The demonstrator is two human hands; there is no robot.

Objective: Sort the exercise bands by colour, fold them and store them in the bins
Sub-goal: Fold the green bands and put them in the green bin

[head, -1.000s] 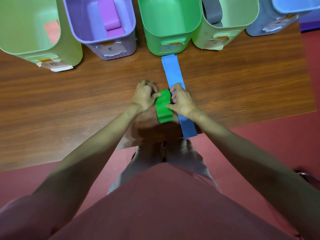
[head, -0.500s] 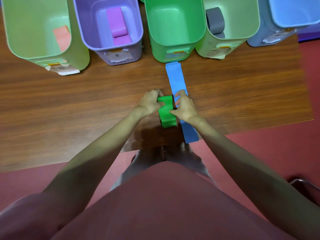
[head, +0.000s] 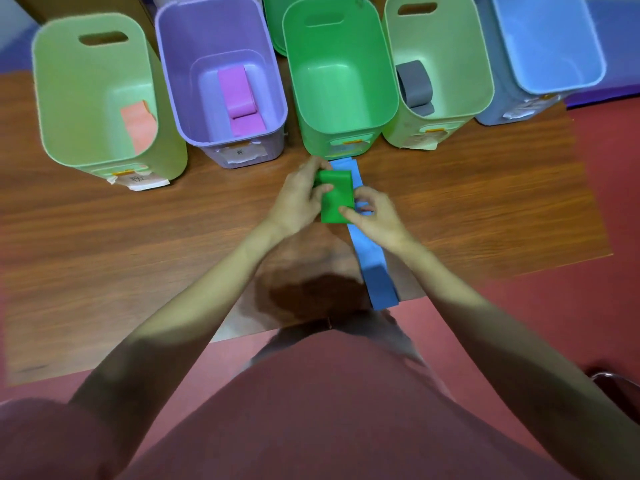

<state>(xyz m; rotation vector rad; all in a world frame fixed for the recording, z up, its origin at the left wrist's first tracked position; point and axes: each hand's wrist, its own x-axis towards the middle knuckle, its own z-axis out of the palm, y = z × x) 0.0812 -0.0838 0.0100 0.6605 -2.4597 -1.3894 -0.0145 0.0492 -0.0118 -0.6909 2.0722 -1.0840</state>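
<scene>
Head view: a blue band (head: 372, 263) lies flat on the table (head: 104, 254), its near end hanging just over the edge, its far end reaching the foot of the green bin (head: 341, 81). Over it both hands hold the folded green band (head: 335, 197) — the left hand (head: 299, 199) grips its left side with the thumb across the top, while the right hand (head: 375, 216) pinches its near right corner, fingers curled narrow. Beyond stands a row of bins. The green bin, straight ahead, has nothing in it. The purple bin (head: 221, 74) holds a folded pink band (head: 240, 100), the left pale-green bin (head: 93, 95) an orange one (head: 138, 124), the right pale-green bin (head: 438, 69) a grey one (head: 414, 83) — a light-blue bin (head: 547, 46) sits far right.
</scene>
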